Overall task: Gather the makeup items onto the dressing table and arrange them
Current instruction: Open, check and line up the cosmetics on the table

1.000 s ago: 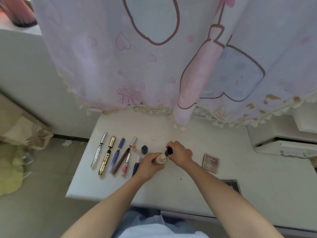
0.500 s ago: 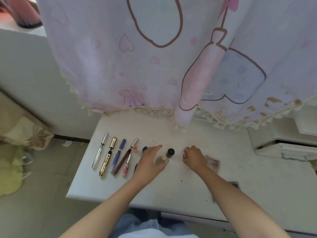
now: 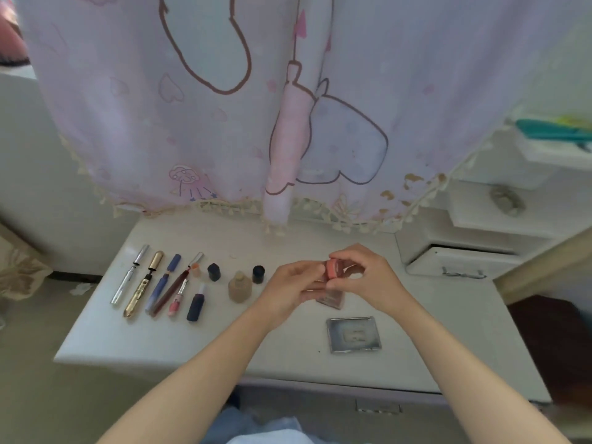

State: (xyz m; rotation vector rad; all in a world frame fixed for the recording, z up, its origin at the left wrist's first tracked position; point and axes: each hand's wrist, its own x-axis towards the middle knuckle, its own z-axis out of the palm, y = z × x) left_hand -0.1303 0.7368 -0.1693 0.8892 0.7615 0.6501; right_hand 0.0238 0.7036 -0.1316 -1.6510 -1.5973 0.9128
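Note:
Above the white dressing table (image 3: pixel 179 334), both hands meet round a small pink-orange jar (image 3: pixel 333 268). My right hand (image 3: pixel 368 277) pinches it with thumb and fingers, and my left hand (image 3: pixel 290 288) holds it from the left. A row of makeup lies at the left: a silver tube (image 3: pixel 129 274), a gold mascara (image 3: pixel 144 283), a blue pen (image 3: pixel 162 283), a dark red pencil (image 3: pixel 174 288), a pink gloss (image 3: pixel 177 299) and a dark blue bottle (image 3: pixel 196 306). A beige foundation bottle (image 3: pixel 240 286) lies beside its black cap (image 3: pixel 258 274). Another dark cap (image 3: pixel 214 272) stands nearby.
A pink compact (image 3: pixel 331 298) lies partly hidden under my hands. A silver-framed palette (image 3: pixel 353 334) sits near the front edge. A patterned pink curtain (image 3: pixel 224 123) hangs over the table's back. White drawers (image 3: pixel 461 261) stand at the right, with one slightly open.
My left hand let go of the foundation bottle, which now lies on the table with its cap beside it. My right hand took up the pink jar, and both hands now hold it.

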